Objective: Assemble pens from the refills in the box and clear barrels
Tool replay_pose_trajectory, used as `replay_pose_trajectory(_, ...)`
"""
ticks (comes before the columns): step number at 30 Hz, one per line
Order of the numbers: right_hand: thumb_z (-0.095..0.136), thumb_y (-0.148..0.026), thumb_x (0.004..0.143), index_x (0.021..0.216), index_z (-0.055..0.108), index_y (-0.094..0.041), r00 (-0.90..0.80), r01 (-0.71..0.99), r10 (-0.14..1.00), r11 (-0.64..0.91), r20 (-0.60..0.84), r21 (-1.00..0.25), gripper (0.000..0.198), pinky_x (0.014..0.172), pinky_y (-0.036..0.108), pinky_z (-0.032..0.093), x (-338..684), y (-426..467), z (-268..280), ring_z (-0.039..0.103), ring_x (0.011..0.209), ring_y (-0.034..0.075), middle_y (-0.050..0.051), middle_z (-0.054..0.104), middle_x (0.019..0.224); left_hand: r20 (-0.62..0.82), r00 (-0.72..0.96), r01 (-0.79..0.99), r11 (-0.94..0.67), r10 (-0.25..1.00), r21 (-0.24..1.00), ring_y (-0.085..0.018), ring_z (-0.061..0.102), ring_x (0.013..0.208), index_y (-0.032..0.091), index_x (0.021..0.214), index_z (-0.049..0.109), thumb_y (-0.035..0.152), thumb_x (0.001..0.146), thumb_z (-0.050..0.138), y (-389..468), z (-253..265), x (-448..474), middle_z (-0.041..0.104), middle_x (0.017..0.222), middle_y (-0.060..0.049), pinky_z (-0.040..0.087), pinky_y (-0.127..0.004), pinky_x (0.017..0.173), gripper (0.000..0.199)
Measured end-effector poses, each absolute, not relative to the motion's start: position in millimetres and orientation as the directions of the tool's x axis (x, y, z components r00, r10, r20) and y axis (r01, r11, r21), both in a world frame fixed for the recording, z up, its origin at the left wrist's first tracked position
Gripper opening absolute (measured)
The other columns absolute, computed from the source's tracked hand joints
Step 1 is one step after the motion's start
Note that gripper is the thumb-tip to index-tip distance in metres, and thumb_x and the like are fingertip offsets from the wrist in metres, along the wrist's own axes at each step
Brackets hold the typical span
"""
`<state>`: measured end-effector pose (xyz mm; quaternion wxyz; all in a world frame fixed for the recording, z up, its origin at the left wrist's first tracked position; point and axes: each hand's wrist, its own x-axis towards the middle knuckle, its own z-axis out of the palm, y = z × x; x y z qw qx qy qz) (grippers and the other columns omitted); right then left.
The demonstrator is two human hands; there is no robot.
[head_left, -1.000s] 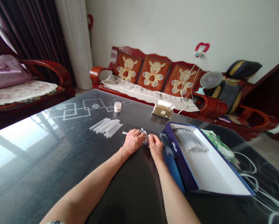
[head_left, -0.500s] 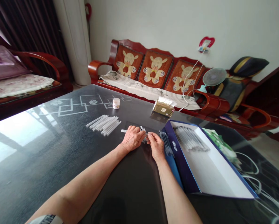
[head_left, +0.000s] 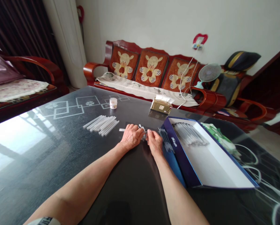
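White tube [head_left: 122, 129]: under the left hand [head_left: 131, 137], over the dark tabletop [head_left: 135, 187], one end projecting on the far left side. Left fingers curled, closed over the tube. Right hand [head_left: 154, 141] just beside, thumb and fingertips drawn narrow; cannot tell what, if anything, they grip. Small white pieces [head_left: 142, 128] between the hands, partly hidden. Left of the hands: loose row of white tubes [head_left: 101, 125]; jar [head_left: 113, 103] beyond. Right: thin dark rods [head_left: 165, 140] against the open blue box [head_left: 224, 168], which contains clear tubes [head_left: 190, 134]. Tissue pack [head_left: 161, 105] behind.
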<state>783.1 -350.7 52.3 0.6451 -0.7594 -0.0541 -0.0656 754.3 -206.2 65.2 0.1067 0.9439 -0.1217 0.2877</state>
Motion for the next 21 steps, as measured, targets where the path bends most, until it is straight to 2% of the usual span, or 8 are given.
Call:
replay_pose_trajectory(4, 0.057, -0.053, 0.078, 0.09, 0.066, -0.019, 0.977, 0.211, 0.046, -0.103, 0.208, -0.972, 0.037, 0.048, 0.023, 0.04, 785.3, -350.7, 47.5, 0.055, 0.057, 0.014, 0.002, 0.066, 0.07, 0.569, 0.806, -0.292, -0.945, -0.163, 0.144, -0.02, 0.048, 0.079, 0.023, 0.096, 0.066, 0.041, 0.097, 0.033, -205.7, 64.9, 754.8, 0.056, 0.079, -0.006, 0.033, -0.035, 0.079, 0.038)
replay_pose_trajectory(7, 0.06, -0.046, 0.077, 0.095, 0.065, -0.02, 0.973, 0.221, 0.08, -0.036, 0.217, -0.975, 0.032, 0.047, 0.022, 0.039, 784.0, -351.1, 47.7, 0.052, 0.054, 0.011, 0.0, 0.065, 0.071, 0.573, 0.806, -0.285, -0.947, -0.152, 0.15, -0.02, 0.047, 0.079, 0.023, 0.096, 0.067, 0.042, 0.097, 0.033, -205.2, 64.5, 754.9, 0.056, 0.079, -0.006, 0.033, -0.035, 0.078, 0.039)
replay_pose_trajectory(10, 0.063, -0.043, 0.075, 0.103, 0.062, -0.02, 0.969, 0.237, 0.08, -0.026, 0.235, -0.971, 0.036, 0.049, 0.021, 0.04, 781.8, -351.0, 50.8, 0.053, 0.056, 0.011, 0.001, 0.066, 0.079, 0.58, 0.8, -0.288, -0.945, -0.151, 0.151, -0.02, 0.047, 0.079, 0.023, 0.096, 0.066, 0.041, 0.097, 0.033, -205.2, 64.2, 754.8, 0.056, 0.08, -0.006, 0.033, -0.035, 0.078, 0.038)
replay_pose_trajectory(12, 0.062, -0.046, 0.076, 0.103, 0.061, -0.019, 0.975, 0.22, 0.011, -0.047, 0.22, -0.974, 0.038, 0.051, 0.023, 0.042, 781.0, -350.2, 53.3, 0.057, 0.061, 0.013, 0.003, 0.067, 0.084, 0.583, 0.797, -0.294, -0.944, -0.156, 0.15, -0.02, 0.048, 0.079, 0.023, 0.096, 0.066, 0.041, 0.097, 0.033, -205.5, 64.2, 754.7, 0.057, 0.08, -0.006, 0.033, -0.035, 0.078, 0.038)
replay_pose_trajectory(15, 0.054, -0.054, 0.079, 0.086, 0.064, -0.018, 0.978, 0.188, -0.057, -0.169, 0.2, -0.967, 0.037, 0.055, 0.026, 0.045, 780.5, -348.7, 56.2, 0.059, 0.061, 0.016, 0.004, 0.067, 0.074, 0.583, 0.796, -0.296, -0.944, -0.161, 0.143, -0.02, 0.048, 0.079, 0.022, 0.096, 0.066, 0.041, 0.097, 0.033, -205.9, 64.5, 754.3, 0.057, 0.08, -0.006, 0.033, -0.035, 0.078, 0.038)
replay_pose_trajectory(18, 0.052, -0.054, 0.081, 0.079, 0.065, -0.018, 0.97, 0.232, -0.011, -0.285, 0.245, -0.93, 0.039, 0.059, 0.027, 0.046, 779.9, -348.6, 56.8, 0.059, 0.059, 0.017, 0.003, 0.066, 0.066, 0.581, 0.796, -0.293, -0.948, -0.169, 0.125, -0.02, 0.048, 0.079, 0.022, 0.095, 0.066, 0.041, 0.097, 0.032, -206.1, 64.9, 754.1, 0.057, 0.08, -0.006, 0.033, -0.035, 0.077, 0.039)
replay_pose_trajectory(21, 0.053, -0.051, 0.081, 0.089, 0.066, -0.018, 0.955, 0.294, 0.038, -0.249, 0.294, -0.923, 0.036, 0.063, 0.027, 0.048, 779.3, -349.8, 55.5, 0.061, 0.064, 0.017, 0.003, 0.068, 0.073, 0.589, 0.791, -0.283, -0.952, -0.164, 0.115, -0.019, 0.048, 0.077, 0.022, 0.093, 0.066, 0.042, 0.098, 0.032, -205.9, 64.8, 754.1, 0.057, 0.079, -0.005, 0.032, -0.035, 0.076, 0.04)
